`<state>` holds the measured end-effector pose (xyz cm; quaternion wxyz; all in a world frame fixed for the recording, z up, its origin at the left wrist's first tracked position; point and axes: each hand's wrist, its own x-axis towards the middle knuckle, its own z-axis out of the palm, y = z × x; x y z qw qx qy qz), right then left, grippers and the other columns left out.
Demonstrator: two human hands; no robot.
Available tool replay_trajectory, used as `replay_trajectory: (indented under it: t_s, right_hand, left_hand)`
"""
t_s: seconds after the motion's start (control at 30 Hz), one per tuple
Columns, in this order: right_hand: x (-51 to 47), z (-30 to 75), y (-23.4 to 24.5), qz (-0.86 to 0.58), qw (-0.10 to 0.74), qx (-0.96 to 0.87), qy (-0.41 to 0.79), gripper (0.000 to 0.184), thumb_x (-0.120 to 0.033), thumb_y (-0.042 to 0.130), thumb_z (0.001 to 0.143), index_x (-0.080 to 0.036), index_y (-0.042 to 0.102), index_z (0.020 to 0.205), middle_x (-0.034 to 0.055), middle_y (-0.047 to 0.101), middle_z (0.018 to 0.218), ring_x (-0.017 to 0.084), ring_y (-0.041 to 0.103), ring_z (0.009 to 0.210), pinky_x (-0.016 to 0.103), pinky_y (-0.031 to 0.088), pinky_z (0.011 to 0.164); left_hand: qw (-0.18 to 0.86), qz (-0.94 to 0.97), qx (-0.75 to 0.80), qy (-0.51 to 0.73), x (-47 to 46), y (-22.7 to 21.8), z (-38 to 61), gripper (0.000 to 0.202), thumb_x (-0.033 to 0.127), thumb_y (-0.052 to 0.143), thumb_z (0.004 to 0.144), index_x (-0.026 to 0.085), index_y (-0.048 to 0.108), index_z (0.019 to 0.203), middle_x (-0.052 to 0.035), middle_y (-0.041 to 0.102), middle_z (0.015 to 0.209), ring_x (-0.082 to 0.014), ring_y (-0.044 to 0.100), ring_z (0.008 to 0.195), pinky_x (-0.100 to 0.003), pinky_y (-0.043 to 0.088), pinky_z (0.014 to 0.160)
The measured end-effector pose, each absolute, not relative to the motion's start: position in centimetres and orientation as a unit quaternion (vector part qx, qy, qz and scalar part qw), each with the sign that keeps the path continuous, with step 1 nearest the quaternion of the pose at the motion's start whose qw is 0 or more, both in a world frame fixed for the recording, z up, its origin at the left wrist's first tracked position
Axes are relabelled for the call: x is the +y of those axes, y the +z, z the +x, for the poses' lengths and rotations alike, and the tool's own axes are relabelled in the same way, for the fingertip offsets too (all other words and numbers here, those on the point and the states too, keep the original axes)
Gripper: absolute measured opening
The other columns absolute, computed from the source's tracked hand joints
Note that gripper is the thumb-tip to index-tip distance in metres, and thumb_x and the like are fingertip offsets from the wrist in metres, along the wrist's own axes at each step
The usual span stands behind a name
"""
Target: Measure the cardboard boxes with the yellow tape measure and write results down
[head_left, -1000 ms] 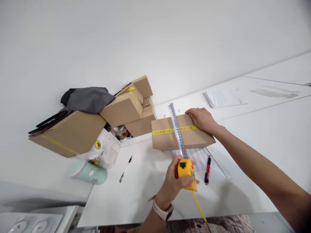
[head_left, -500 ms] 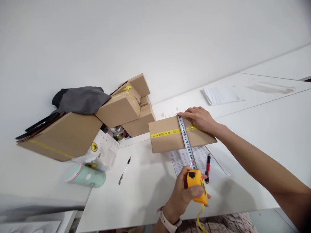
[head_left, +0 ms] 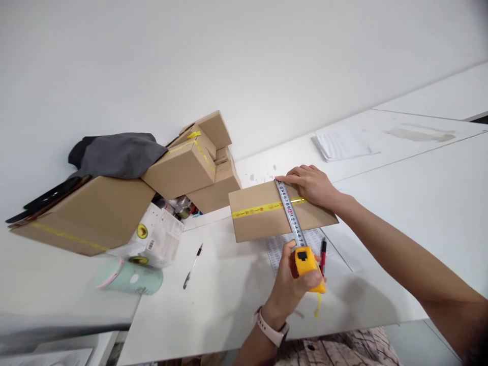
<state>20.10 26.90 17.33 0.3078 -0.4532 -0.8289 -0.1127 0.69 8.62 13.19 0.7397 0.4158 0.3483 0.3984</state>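
A yellow tape measure point(head_left: 313, 280) is in my left hand point(head_left: 282, 292), fingers closed round its case. Its metal blade point(head_left: 290, 209) runs out across the top of a closed cardboard box point(head_left: 253, 230) sealed with yellow printed tape point(head_left: 251, 211). At the box's far edge, my right hand point(head_left: 314, 187) grips the box, and its index finger presses the blade's end there. The case sits just off the box's near edge. Under the box lies a printed sheet point(head_left: 275, 251), partly hidden. A red and black pen point(head_left: 323, 256) lies right beside the case, partly covered.
A clear pen point(head_left: 193, 267) lies on the white table point(head_left: 221, 310). Left stand stacked cardboard boxes point(head_left: 179, 175), a dark grey cloth point(head_left: 118, 155), a white avocado-print box point(head_left: 168, 236) and a mint green container point(head_left: 131, 277). Papers point(head_left: 343, 146) lie near the wall.
My left hand has moved the tape case closer to the box, and less blade shows. My right hand stays at the far edge. The whole view has shifted slightly.
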Motion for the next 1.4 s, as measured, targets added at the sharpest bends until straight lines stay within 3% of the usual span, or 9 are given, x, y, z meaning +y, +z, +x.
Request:
replay_trajectory:
  t_s: [0.4, 0.53, 0.67, 0.77, 0.9, 1.0, 1.1, 1.2, 1.4]
  right_hand:
    - [26.6, 20.0, 17.3, -0.45, 0.321, -0.826, -0.105, 0.051, -0.011, 0.037, 0.099, -0.032, 0.071, 0.131, 0.0088, 0.073, 0.109, 0.024, 0.059, 0.093, 0.037, 0.037, 0.079]
    - [25.8, 19.8, 17.8, -0.469, 0.326, -0.816, -0.085, 0.046, -0.023, 0.034, 0.104, -0.03, 0.068, 0.135, 0.0101, 0.073, 0.108, 0.025, 0.059, 0.093, 0.038, 0.038, 0.08]
    - [24.5, 19.7, 17.9, -0.505, 0.328, -0.793, -0.093, 0.045, -0.046, 0.038, 0.105, -0.023, 0.068, 0.131, 0.0122, 0.073, 0.109, 0.028, 0.06, 0.099, 0.042, 0.038, 0.087]
    - [23.2, 19.7, 17.3, -0.494, 0.345, -0.789, -0.122, 0.044, -0.052, 0.044, 0.103, -0.021, 0.072, 0.117, 0.0124, 0.073, 0.107, 0.029, 0.059, 0.098, 0.043, 0.039, 0.088]
    - [20.8, 19.7, 16.2, -0.47, 0.388, -0.776, -0.164, 0.037, -0.05, 0.051, 0.101, -0.021, 0.071, 0.11, 0.0107, 0.074, 0.103, 0.026, 0.06, 0.094, 0.041, 0.04, 0.085]
    - [18.7, 20.0, 15.2, -0.447, 0.409, -0.772, -0.192, 0.032, -0.048, 0.056, 0.099, -0.022, 0.07, 0.111, 0.0094, 0.075, 0.105, 0.025, 0.061, 0.094, 0.04, 0.041, 0.084]
    - [17.1, 20.4, 14.0, -0.418, 0.429, -0.775, -0.202, 0.032, -0.048, 0.06, 0.098, -0.022, 0.068, 0.116, 0.0096, 0.074, 0.107, 0.025, 0.061, 0.094, 0.04, 0.042, 0.084]
    - [16.3, 20.8, 12.5, -0.394, 0.447, -0.781, -0.189, 0.038, -0.049, 0.06, 0.098, -0.022, 0.065, 0.124, 0.0105, 0.073, 0.11, 0.026, 0.062, 0.099, 0.04, 0.043, 0.087]
    - [17.7, 20.7, 8.9, -0.386, 0.437, -0.799, -0.145, 0.044, -0.052, 0.057, 0.099, -0.023, 0.062, 0.131, 0.0121, 0.071, 0.12, 0.027, 0.061, 0.11, 0.042, 0.044, 0.093]
  left_hand:
    - [0.72, 0.433, 0.355, 0.41, 9.4, 13.3, 0.9, 0.088, 0.051, 0.091, 0.062, 0.024, 0.045, 0.132, -0.0039, 0.062, 0.107, -0.0155, 0.066, 0.078, -0.032, 0.058, 0.073]
    - [0.71, 0.439, 0.348, 0.426, 8.6, 12.8, 0.4, 0.084, 0.053, 0.09, 0.063, 0.024, 0.047, 0.129, -0.007, 0.063, 0.113, -0.0206, 0.069, 0.083, -0.036, 0.059, 0.075]
    - [0.615, 0.492, 0.351, 0.506, 6.4, 11.2, -1.5, 0.09, 0.048, 0.092, 0.062, 0.027, 0.043, 0.134, -0.0114, 0.06, 0.131, -0.0287, 0.067, 0.109, -0.04, 0.057, 0.089]
    - [0.501, 0.552, 0.393, 0.538, 4.9, 9.1, -3.6, 0.089, 0.048, 0.089, 0.064, 0.026, 0.042, 0.137, -0.0127, 0.059, 0.135, -0.0303, 0.064, 0.117, -0.045, 0.052, 0.102]
    - [0.466, 0.606, 0.47, 0.44, 3.2, 5.4, -5.8, 0.088, 0.038, 0.087, 0.064, 0.023, 0.043, 0.139, -0.0128, 0.062, 0.132, -0.0308, 0.065, 0.115, -0.048, 0.052, 0.104]
    - [0.476, 0.627, 0.507, 0.351, 2.5, 3.2, -6.2, 0.092, 0.032, 0.091, 0.057, 0.022, 0.048, 0.137, -0.0119, 0.065, 0.129, -0.0337, 0.063, 0.12, -0.05, 0.051, 0.106]
    - [0.454, 0.663, 0.511, 0.305, 2.6, 2.3, -6.0, 0.095, 0.035, 0.094, 0.049, 0.022, 0.053, 0.133, -0.0128, 0.062, 0.136, -0.0397, 0.052, 0.137, -0.057, 0.04, 0.117]
    - [0.437, 0.698, 0.499, 0.27, 3.0, 2.6, -5.8, 0.093, 0.039, 0.093, 0.052, 0.021, 0.054, 0.134, -0.0141, 0.061, 0.14, -0.041, 0.047, 0.142, -0.061, 0.029, 0.124]
    - [0.443, 0.696, 0.511, 0.24, 3.1, 2.9, -5.9, 0.096, 0.042, 0.093, 0.052, 0.021, 0.052, 0.137, -0.0141, 0.059, 0.144, -0.0422, 0.037, 0.15, -0.061, 0.031, 0.123]
